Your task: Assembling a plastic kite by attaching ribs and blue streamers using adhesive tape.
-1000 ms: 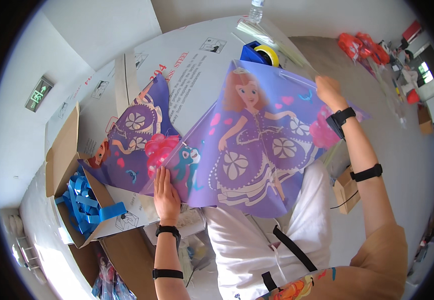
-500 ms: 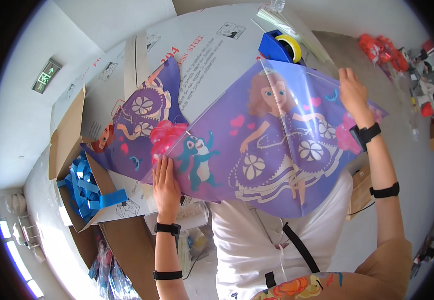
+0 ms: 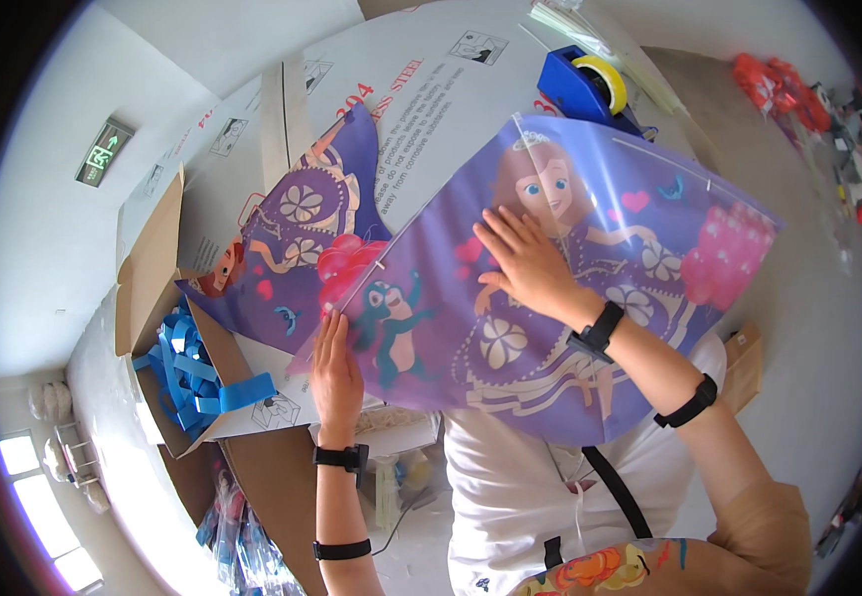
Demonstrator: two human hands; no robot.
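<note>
Head view: we've got a purple kite-shaped plastic sheet printed with a cartoon princess [image 3: 590, 266] spread out face up at centre, its 6 o'clock point overlapping our white trousers [image 3: 510, 517]. A thin pale rod [image 3: 654, 161] runs along its 1 o'clock edge.

Our left hand [image 3: 337, 382] is at the sheet's 8 o'clock corner, palm down, fingers straight and side by side. Thumb doesn't show clearly, so we can't tell whether that grip is pinching the film. Our right hand [image 3: 535, 266] lies over the print just 10 o'clock of centre, grip spread, fingers extended, nothing pinched. Black straps on both wrists and forearms.

At 10 o'clock, a second purple printed sheet [image 3: 302, 204] lies on the grey-white desk covered in printed film [image 3: 381, 45], turned sideways, our main sheet overlapping its near end. At 12 o'clock, just past the main sheet's top: blue tape dispenser with a yellow roll [image 3: 590, 84], then a bundle of thin white sticks [image 3: 615, 45].

At 8 o'clock, an open brown cardboard carton [image 3: 148, 273] holds tangled blue ribbon [image 3: 187, 363], one strip hanging over the side. Below it, clear plastic-wrapped packs [image 3: 242, 541]. At 2 o'clock, well apart, red plastic bags [image 3: 779, 94] on the floor.
</note>
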